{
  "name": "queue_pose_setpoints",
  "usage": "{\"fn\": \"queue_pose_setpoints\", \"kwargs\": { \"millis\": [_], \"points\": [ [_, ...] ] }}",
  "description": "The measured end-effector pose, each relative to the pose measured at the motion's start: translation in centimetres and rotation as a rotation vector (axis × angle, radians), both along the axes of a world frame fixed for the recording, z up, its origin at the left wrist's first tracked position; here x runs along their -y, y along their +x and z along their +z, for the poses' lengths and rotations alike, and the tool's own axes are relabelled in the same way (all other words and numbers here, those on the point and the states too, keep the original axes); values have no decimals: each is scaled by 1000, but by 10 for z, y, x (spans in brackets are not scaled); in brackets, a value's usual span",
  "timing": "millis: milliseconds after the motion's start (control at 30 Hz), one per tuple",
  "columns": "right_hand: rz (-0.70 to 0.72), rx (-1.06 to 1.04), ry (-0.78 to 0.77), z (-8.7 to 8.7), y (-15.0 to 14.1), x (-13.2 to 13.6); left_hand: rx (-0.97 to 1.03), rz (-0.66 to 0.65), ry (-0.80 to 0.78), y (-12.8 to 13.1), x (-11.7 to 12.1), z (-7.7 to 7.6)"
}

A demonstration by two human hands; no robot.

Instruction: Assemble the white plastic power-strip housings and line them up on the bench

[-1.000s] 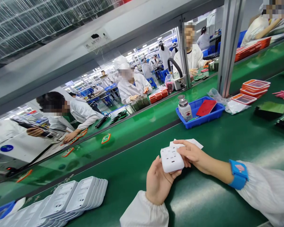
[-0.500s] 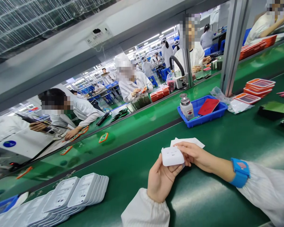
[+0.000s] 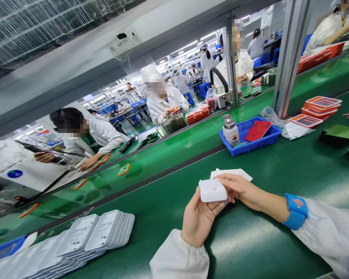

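My left hand (image 3: 198,219) grips a small white plastic socket cover (image 3: 212,190) from below, over the green bench. My right hand (image 3: 241,190) rests its curled fingers on the cover's top right edge, with a white wipe (image 3: 235,173) under and behind those fingers. A blue wrist strap (image 3: 296,211) sits on my right wrist. Both sleeves are white. The cover's face is tilted away, so its slots barely show.
A row of white covers (image 3: 99,236) leans at lower left. A blue tray (image 3: 264,140) with a dispenser bottle (image 3: 230,131) and a red card stands beyond. Red-rimmed trays (image 3: 320,106) lie at right. Green boards ride the conveyor (image 3: 168,155); several people work opposite.
The cover has tipped back in my hands, so its face shows less than before. My hands stay in almost the same place; the view drifted slightly.
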State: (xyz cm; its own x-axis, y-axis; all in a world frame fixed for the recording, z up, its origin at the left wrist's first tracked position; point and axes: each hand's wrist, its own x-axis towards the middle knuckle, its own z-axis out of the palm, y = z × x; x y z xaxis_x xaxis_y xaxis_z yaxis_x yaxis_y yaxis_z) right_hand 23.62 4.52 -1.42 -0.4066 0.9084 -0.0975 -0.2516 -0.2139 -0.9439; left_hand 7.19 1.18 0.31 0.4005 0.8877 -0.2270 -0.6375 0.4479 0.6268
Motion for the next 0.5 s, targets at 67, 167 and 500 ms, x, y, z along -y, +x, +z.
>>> {"fn": "queue_pose_setpoints", "kwargs": {
  "millis": [67, 167, 500],
  "points": [
    [0, 3, 4, 1, 0, 1, -7, 3, 3, 1, 0, 0],
    [-19, 15, 19, 1, 1, 1, -42, 19, 10, 2, 0, 1],
    [-19, 21, 82, -15, -6, 3, -197, 67, 178, 11, 4, -2]
  ]
}}
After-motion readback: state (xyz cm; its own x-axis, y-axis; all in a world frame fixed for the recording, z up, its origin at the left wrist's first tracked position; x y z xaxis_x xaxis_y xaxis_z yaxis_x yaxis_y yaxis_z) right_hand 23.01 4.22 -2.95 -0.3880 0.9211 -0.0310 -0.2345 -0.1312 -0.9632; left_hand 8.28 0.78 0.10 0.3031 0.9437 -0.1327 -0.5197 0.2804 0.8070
